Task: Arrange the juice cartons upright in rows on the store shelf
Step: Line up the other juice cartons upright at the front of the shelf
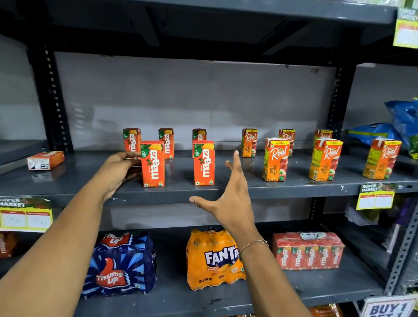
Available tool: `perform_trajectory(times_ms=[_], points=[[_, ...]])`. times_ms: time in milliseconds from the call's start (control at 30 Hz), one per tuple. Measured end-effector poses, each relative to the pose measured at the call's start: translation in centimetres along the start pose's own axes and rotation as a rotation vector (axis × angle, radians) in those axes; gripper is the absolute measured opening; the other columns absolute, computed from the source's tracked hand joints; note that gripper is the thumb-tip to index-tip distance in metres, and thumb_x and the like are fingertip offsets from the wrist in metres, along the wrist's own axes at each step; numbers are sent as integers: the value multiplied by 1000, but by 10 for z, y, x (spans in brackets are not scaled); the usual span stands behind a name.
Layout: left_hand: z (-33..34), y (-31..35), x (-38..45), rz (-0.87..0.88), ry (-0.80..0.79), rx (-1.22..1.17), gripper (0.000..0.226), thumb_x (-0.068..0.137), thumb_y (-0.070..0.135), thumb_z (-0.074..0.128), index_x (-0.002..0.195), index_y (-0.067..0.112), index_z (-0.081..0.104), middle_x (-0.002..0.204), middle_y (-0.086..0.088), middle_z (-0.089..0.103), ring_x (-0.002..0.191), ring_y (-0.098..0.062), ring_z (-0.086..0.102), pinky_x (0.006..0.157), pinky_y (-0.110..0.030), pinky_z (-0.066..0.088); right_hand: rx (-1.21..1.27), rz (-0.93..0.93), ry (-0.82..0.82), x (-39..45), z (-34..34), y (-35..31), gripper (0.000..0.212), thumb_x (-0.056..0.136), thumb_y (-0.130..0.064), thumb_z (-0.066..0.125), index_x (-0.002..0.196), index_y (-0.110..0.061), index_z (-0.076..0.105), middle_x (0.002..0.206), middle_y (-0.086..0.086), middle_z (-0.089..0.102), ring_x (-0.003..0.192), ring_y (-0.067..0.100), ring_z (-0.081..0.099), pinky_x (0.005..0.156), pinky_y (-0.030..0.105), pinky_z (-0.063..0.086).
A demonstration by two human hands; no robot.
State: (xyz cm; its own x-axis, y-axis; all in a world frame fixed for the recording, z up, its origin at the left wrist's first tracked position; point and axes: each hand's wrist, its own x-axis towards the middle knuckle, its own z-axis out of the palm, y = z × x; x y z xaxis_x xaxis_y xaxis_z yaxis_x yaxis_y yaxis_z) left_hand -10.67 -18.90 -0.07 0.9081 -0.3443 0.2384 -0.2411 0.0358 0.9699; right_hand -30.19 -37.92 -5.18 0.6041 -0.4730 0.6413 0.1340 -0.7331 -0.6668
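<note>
Risk: left hand (117, 170) cupped on front Maaza carton (152, 163), right hand (230, 197) open, empty. Could bump next carton (203, 163). Fallen carton (45, 160) not yet stood up.

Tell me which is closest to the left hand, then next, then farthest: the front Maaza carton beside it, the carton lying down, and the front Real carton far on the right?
From the left hand:
1. Front Maaza carton, upright, touching the hand's right side.
2. Tipped-over carton, lying on the shelf's left end.
3. Rightmost front Real carton, upright at the far right.
</note>
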Motion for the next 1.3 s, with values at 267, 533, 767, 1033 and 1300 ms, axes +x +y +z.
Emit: perform_trajectory(times_ms=[267,533,767,1033,1300], points=[[3,11,-8,109,52,-89,26,93,-2,44,95,16,63,93,-4,69,87,-17,64,71,-26,50,39,-303,223,0,42,-75,112,62,-58,75,147,-35,6,151,-1,31,139,15,30,108,42,39],[-138,30,2,348,392,88,33,86,-4,40,112,2,61,102,-11,67,93,-24,61,91,-35,49,166,-358,97,32,188,-205,72,79,-27,71,138,-8,34,133,12,52,123,23,48,102,33,41],[-239,-9,25,-6,504,289,36,88,4,43,122,5,54,126,-19,61,114,-34,59,94,-35,45,244,239,-107,60,321,-219,33,81,-19,67,109,-1,62,113,22,66,109,36,60,85,34,47],[-245,-7,60,-189,449,455,44,100,22,39,134,-4,49,143,-24,49,130,-37,48,101,-39,38,99,411,-214,102,388,-222,37,78,-29,71,99,1,68,108,18,70,105,32,64,81,29,48],[-250,-15,70,-193,356,439,39,96,13,42,131,2,53,136,-20,56,124,-35,53,92,-35,43,238,467,-326,107,382,-217,14,81,-4,68,93,1,64,97,15,69,89,19,62,70,26,52]])
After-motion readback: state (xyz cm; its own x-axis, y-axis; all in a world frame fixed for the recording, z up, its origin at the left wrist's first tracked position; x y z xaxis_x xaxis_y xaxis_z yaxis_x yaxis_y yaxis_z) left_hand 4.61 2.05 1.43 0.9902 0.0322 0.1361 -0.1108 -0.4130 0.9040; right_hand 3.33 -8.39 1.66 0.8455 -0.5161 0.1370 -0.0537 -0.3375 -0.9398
